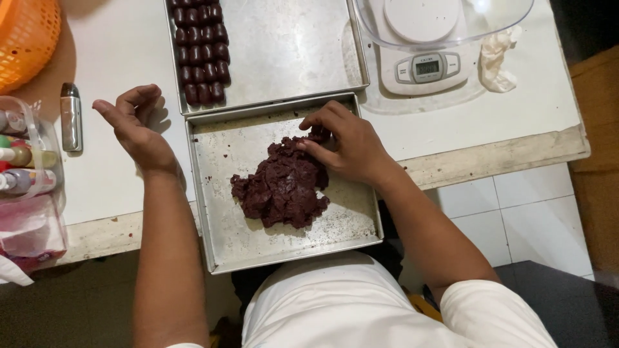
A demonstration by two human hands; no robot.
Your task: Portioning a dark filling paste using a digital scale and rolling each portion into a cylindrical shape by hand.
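Your right hand [342, 142] was pinching at the top edge of the dark dough mass [284, 183], fingers closed on a small piece; the mass lay in the near steel tray [219, 245] before you. Your left hand [135, 122] rested empty on the table [116, 187], fingers loosely curled and apart. Four columns of shaped pieces [201, 55] stood in the far tray [290, 45], most of it bare; by my judgement, the bulk of the dough remained unportioned. The scale [425, 64] was partly covered by a clear bowl [445, 29]. The far tray's top was cut off, so the count was uncertain.
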